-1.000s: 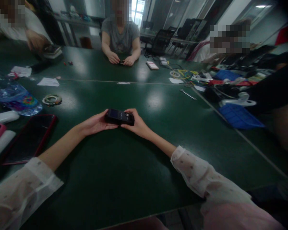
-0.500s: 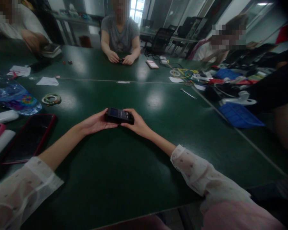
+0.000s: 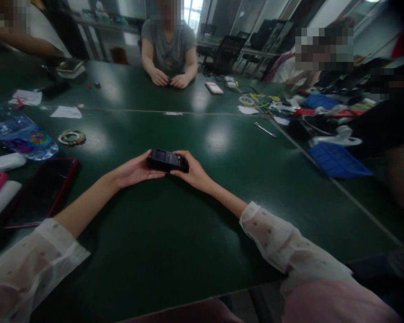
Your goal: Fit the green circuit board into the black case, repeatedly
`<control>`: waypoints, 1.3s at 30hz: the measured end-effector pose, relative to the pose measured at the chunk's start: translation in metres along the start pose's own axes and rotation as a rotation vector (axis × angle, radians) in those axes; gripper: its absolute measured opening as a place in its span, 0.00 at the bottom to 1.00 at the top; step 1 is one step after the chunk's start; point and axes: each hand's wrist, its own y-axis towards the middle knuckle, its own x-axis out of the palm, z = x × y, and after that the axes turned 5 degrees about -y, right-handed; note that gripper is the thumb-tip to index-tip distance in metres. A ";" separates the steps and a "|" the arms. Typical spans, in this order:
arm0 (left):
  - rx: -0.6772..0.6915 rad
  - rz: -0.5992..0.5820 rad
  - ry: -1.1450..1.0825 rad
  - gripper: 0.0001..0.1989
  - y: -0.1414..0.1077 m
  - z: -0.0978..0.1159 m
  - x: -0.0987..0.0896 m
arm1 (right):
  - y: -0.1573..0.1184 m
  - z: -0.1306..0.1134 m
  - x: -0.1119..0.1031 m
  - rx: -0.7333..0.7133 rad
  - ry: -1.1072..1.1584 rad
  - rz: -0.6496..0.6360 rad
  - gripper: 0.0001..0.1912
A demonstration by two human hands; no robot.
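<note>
Your left hand [image 3: 133, 171] gripped the device [image 3: 167, 160] at nine o'clock, your right hand [image 3: 195, 172] at three; it looked stiff and light, best held by its ends.

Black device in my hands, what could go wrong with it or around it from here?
The black device is held at its ends by your left hand and right hand; a loosened grip might drop it onto the green table.
Your left sleeve looks close to the red-edged phone, so moving that arm outward could nudge it.
</note>
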 end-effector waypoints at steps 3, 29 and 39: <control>-0.002 -0.033 0.014 0.31 0.000 0.000 -0.001 | 0.000 0.001 0.001 0.000 -0.007 0.007 0.28; 0.001 -0.015 0.003 0.35 0.001 0.000 -0.004 | 0.001 0.002 0.000 0.084 0.056 0.030 0.29; -0.004 -0.083 0.014 0.35 0.002 0.001 -0.004 | 0.001 -0.002 0.000 0.089 0.075 0.078 0.31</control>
